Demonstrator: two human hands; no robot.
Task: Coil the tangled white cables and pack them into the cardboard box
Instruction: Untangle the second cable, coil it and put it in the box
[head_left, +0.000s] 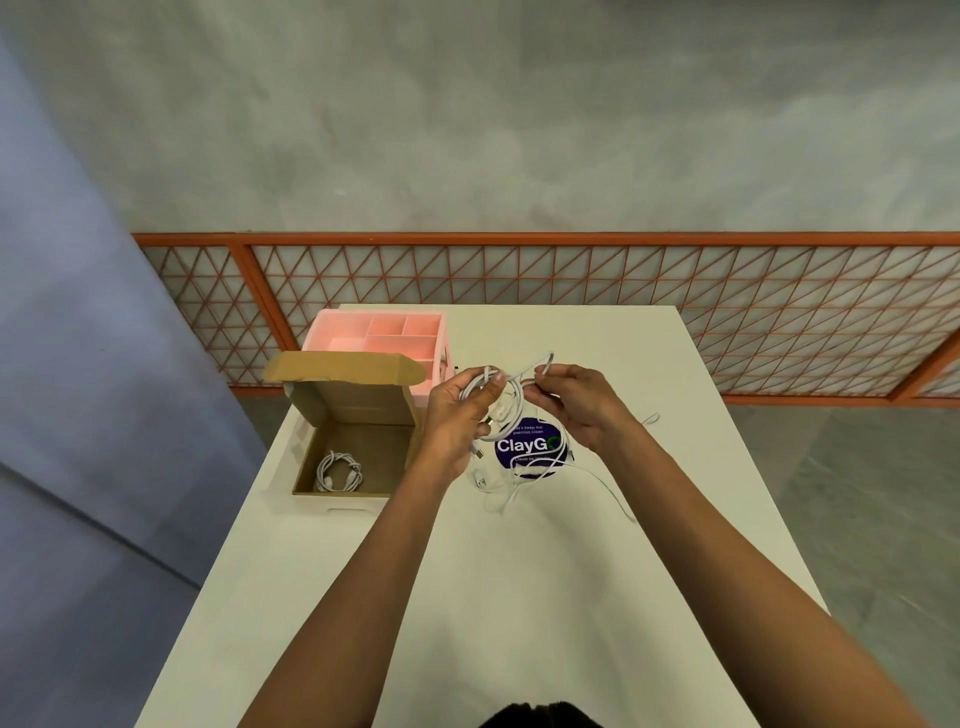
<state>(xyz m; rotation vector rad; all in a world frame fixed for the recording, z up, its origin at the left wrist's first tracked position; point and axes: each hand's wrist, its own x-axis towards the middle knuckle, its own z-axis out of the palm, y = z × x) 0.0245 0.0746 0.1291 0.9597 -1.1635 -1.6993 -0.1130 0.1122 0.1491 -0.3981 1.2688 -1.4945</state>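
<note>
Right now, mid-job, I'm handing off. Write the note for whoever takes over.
Left hand grips a half-wound cable; right hand pinches its free loop, both above the table.
Done: one coil lies in the open box.
Left: finish winding this cable, box it, then coil the loose cables lying on and by the sticker.

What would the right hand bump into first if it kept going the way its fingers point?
Its fingers point leftward. The right hand pinches the white cable, so going straight on it would most likely meet the left hand, which grips the same cable, though depth is hard to judge.
</note>
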